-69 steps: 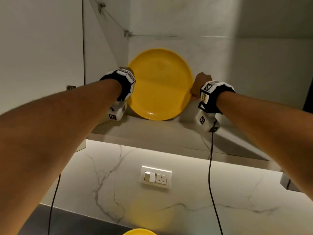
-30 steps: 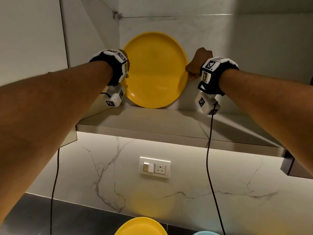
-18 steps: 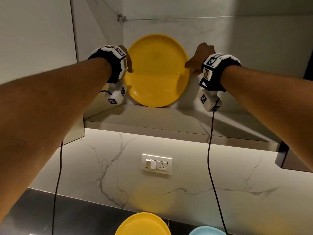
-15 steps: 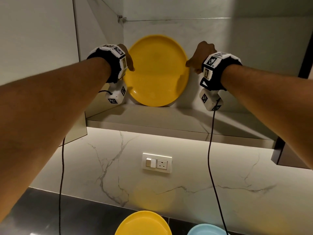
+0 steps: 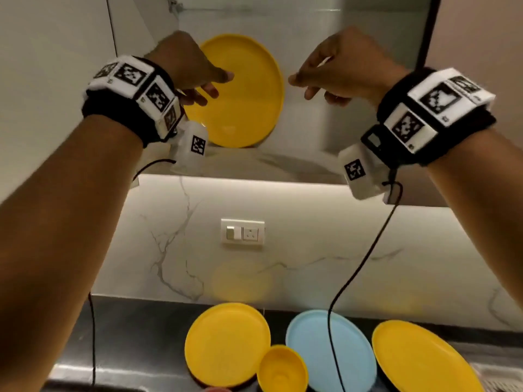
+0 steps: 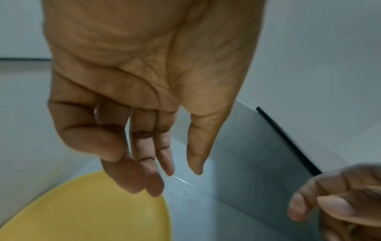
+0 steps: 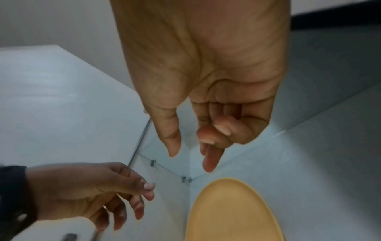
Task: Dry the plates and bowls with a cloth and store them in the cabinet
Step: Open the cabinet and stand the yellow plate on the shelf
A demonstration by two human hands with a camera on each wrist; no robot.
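A yellow plate (image 5: 243,91) stood on edge on the cabinet shelf (image 5: 268,162), leaning back against the rear wall near the cabinet's left corner. Neither hand touched it. The left hand (image 5: 184,66) hung in front of the plate's nine o'clock side, its fingers (image 6: 164,156) loosely extended and apart, holding nothing. The right hand (image 5: 342,66) hung off the plate's three o'clock side, clear of the rim, with the thumb and forefinger stretched out and the other fingers (image 7: 222,128) curled loosely toward the palm, also empty.

Below the cabinet, at six o'clock in the head view, the dark bench (image 5: 135,335) carried a second yellow plate (image 5: 226,343), a small yellow bowl (image 5: 283,369) overlapping its near-right edge, a light blue plate (image 5: 353,349) just right of those, and a third yellow plate (image 5: 424,360) at the far right. A switch and socket panel (image 5: 242,232) sat on the marble backsplash (image 5: 339,250) between shelf and bench.
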